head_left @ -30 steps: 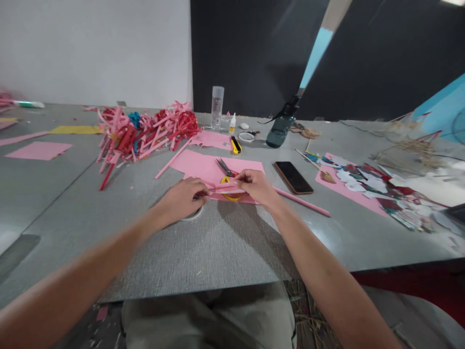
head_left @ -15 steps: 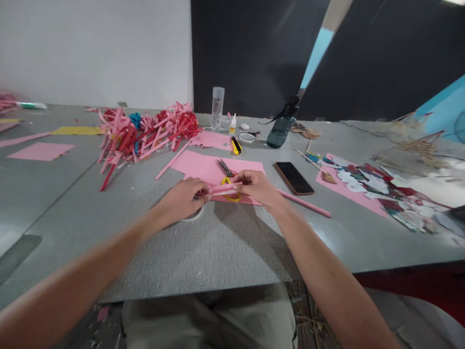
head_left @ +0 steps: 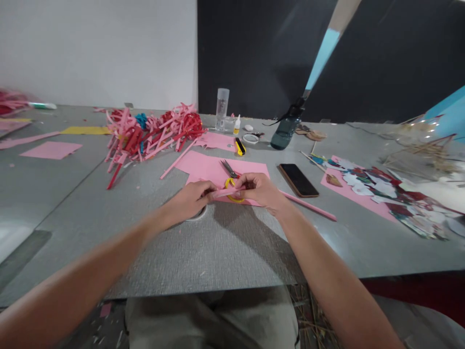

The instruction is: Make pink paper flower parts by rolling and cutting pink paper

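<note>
My left hand point(head_left: 194, 198) and my right hand point(head_left: 256, 190) pinch the two ends of a short pink paper strip point(head_left: 224, 193), stretched between them just above the table. Beneath it lie scissors point(head_left: 229, 169) with yellow handles, blades pointing away, on a pink paper sheet point(head_left: 203, 166). The handles are partly hidden by the strip and my right fingers. A long thin pink roll point(head_left: 312, 207) extends to the right from beside my right hand. Near my left wrist, a round ring or hole rim point(head_left: 198, 215) shows in part.
Tangled pink and red strips point(head_left: 152, 131) lie at the back left. Farther back are a clear bottle point(head_left: 222, 109), a glue bottle point(head_left: 237, 125), a yellow cutter point(head_left: 240, 147) and a dark bottle point(head_left: 286, 128). A phone point(head_left: 298, 180) and paper scraps point(head_left: 378, 189) are on the right.
The view has shifted slightly, so everything appears a little farther right. The strip between my hands has turned and looks narrower; both hands still hold it.
</note>
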### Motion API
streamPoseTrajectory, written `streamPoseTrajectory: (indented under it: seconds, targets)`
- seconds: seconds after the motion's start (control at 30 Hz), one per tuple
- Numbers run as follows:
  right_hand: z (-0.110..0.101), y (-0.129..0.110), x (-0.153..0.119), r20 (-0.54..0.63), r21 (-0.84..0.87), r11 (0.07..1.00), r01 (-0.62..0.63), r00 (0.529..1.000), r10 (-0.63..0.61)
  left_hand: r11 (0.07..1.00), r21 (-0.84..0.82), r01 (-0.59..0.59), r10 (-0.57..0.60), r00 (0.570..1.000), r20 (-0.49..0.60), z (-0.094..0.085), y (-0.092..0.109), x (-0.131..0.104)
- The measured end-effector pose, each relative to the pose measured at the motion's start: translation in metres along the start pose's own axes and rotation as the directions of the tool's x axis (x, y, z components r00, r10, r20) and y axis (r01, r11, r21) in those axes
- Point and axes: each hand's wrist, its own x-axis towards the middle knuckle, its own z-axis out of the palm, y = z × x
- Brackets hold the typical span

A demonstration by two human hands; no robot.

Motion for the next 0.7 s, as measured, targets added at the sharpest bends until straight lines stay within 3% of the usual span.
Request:
streamPoseTrajectory:
  seconds: [0.13, 0.3, 0.4, 0.7]
  targets:
    - [0.007, -0.010, -0.007, 0.051, -0.297, 0.949, 0.110, 0.994, -0.100, 0.989, 0.148, -0.023, 0.021, 1.000, 0.013, 0.002, 0.005, -0.001]
    - [0.028, -0.026, -0.018, 0.115, -0.686, 0.685, 0.246, 0.966, -0.231, 0.964, 0.264, -0.042, 0.037, 0.999, 0.026, 0.003, 0.017, -0.003]
    - [0.037, -0.026, -0.020, 0.153, -0.753, 0.606, 0.256, 0.964, -0.217, 0.950, 0.305, -0.060, 0.055, 0.998, 0.027, 0.004, 0.020, -0.004]
    - [0.035, -0.020, -0.020, 0.158, -0.772, 0.601, 0.210, 0.978, -0.138, 0.977, 0.203, -0.070, 0.060, 0.997, 0.051, 0.001, 0.019, -0.007]
